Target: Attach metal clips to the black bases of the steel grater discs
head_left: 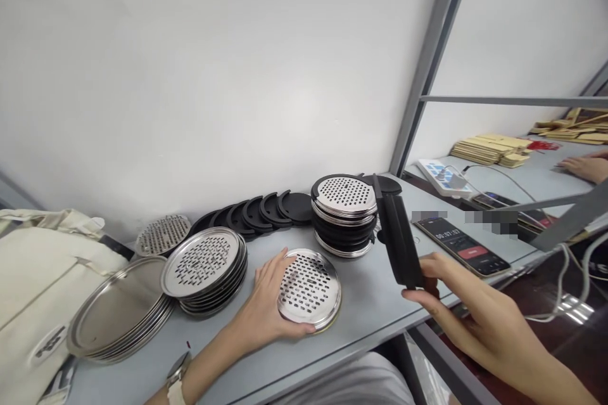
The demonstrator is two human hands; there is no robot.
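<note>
left hand clasps a perforated disc, right hand a black piece; bag contents seem hidden.

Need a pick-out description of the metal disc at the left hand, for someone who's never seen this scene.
On the gray table, find the tall stack of black and metal discs near the wall. Just nearer the person and slightly left is a round metal disc pierced with slots. Unlike the perforated discs topping the stacks, it has the left hand spread along its rim.
</note>
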